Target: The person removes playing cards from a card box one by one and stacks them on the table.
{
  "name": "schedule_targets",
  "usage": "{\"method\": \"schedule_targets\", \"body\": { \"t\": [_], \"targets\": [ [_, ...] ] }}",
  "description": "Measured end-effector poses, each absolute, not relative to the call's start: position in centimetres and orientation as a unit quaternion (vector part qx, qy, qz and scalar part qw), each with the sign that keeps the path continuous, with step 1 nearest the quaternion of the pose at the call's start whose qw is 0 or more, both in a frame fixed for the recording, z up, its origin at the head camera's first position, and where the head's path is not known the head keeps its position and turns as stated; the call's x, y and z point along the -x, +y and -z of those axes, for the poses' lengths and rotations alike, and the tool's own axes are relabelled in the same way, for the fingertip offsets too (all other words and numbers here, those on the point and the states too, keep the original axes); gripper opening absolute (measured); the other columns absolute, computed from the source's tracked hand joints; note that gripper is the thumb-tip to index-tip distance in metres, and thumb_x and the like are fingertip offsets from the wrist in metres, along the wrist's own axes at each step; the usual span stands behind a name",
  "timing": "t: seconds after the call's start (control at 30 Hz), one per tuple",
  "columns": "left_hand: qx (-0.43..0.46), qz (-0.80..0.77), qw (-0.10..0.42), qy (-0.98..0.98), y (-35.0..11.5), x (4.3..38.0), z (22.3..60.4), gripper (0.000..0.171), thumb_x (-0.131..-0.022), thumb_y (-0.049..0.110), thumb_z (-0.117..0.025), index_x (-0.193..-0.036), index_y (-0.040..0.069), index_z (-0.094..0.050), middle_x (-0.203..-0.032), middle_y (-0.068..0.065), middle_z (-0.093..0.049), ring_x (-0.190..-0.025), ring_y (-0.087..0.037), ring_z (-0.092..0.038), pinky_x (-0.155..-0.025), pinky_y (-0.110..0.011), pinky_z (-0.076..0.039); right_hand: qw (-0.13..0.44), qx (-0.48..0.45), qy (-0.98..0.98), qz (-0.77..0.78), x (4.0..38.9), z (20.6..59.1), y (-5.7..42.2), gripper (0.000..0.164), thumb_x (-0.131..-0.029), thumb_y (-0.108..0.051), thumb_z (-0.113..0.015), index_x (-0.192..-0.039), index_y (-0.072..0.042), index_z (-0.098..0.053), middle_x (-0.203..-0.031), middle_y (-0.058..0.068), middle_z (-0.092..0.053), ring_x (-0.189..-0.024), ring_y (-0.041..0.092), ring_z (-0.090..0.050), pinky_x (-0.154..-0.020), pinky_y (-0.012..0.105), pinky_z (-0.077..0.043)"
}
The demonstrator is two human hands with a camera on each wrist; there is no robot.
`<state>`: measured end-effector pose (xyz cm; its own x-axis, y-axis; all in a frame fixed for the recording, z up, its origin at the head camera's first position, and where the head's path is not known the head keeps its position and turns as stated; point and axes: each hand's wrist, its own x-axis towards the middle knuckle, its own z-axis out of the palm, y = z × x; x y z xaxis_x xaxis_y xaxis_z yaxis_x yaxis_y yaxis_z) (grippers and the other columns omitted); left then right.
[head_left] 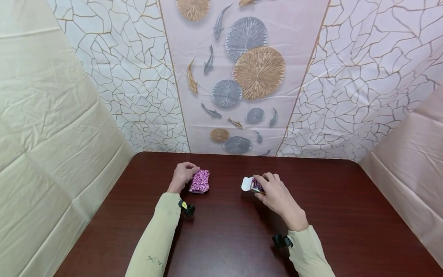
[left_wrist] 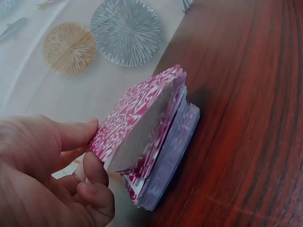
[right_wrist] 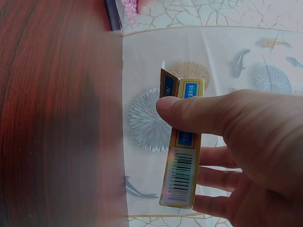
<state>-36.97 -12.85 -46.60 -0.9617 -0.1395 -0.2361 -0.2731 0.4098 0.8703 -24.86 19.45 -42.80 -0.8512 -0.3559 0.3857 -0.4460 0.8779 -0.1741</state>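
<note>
A stack of playing cards (head_left: 200, 181) with pink-and-white patterned backs lies left of the table's middle. At its left side, my left hand (head_left: 182, 176) pinches the edge of the upper cards between thumb and fingers. In the left wrist view those upper cards (left_wrist: 135, 111) tilt up at the held end, opening a wedge above the lower cards (left_wrist: 173, 158). Over to the right, my right hand (head_left: 277, 194) grips a small card box (head_left: 256, 186), its white end flap folded out toward the stack. The right wrist view shows my thumb across the box's narrow barcode side (right_wrist: 180, 177).
The dark reddish wooden table (head_left: 221, 234) has rounded far corners. Behind it hangs a patterned cloth (head_left: 197, 115) with fish and round shapes, and plain beige cloth (head_left: 59, 154) drapes the left side. Each wrist carries a small black camera (head_left: 188, 209).
</note>
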Motion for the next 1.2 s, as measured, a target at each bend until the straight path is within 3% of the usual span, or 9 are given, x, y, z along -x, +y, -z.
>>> {"method": "schedule_targets", "body": {
  "t": [0.13, 0.23, 0.4, 0.5, 1.2],
  "targets": [
    [0.122, -0.522, 0.062, 0.842, -12.91, 37.16, 46.86, 0.020, -0.092, 0.029, -0.069, -0.101, 0.011, -0.068, -0.067, 0.000, -0.051, -0.052, -0.012, -0.041, -0.045, -0.026, -0.034, 0.178, -0.211, -0.952, -0.130, 24.85, 42.80, 19.48, 0.054, -0.077, -0.014, -0.083, -0.127, -0.006, -0.061, -0.110, 0.018, -0.060, -0.097, 0.036, -0.053, -0.076, 0.049, -0.049],
    [0.115, -0.506, 0.052, 0.853, -12.94, 37.11, 46.94, 0.020, -0.092, 0.030, -0.069, -0.100, 0.011, -0.069, -0.078, -0.002, -0.057, -0.059, -0.014, -0.046, -0.049, -0.027, -0.037, 0.179, -0.213, -0.951, -0.133, 24.85, 42.84, 19.52, 0.054, -0.077, -0.014, -0.083, -0.127, -0.007, -0.062, -0.109, 0.018, -0.061, -0.096, 0.035, -0.053, -0.076, 0.049, -0.049],
    [0.098, -0.468, 0.030, 0.878, -12.96, 36.51, 46.76, 0.020, -0.092, 0.031, -0.069, -0.097, 0.012, -0.071, -0.108, -0.009, -0.065, -0.091, -0.023, -0.056, -0.073, -0.032, -0.045, 0.181, -0.213, -0.950, -0.137, 24.80, 42.77, 19.55, 0.054, -0.077, -0.013, -0.083, -0.126, -0.007, -0.062, -0.109, 0.018, -0.061, -0.096, 0.035, -0.053, -0.076, 0.049, -0.049],
    [0.093, -0.456, 0.021, 0.885, -12.96, 36.32, 46.80, 0.020, -0.092, 0.031, -0.069, -0.097, 0.012, -0.072, -0.113, -0.011, -0.066, -0.100, -0.027, -0.057, -0.082, -0.037, -0.046, 0.180, -0.212, -0.951, -0.137, 24.78, 42.69, 19.56, 0.054, -0.077, -0.013, -0.083, -0.126, -0.007, -0.062, -0.109, 0.018, -0.061, -0.096, 0.035, -0.053, -0.076, 0.048, -0.049],
    [0.095, -0.406, -0.015, 0.909, -12.70, 36.48, 47.51, 0.018, -0.091, 0.032, -0.070, -0.094, 0.015, -0.073, -0.106, -0.008, -0.069, -0.090, -0.025, -0.059, -0.075, -0.035, -0.044, 0.180, -0.211, -0.950, -0.142, 24.73, 42.75, 19.67, 0.052, -0.077, -0.014, -0.083, -0.125, -0.007, -0.063, -0.107, 0.017, -0.061, -0.095, 0.034, -0.052, -0.077, 0.046, -0.050]
  ]
}}
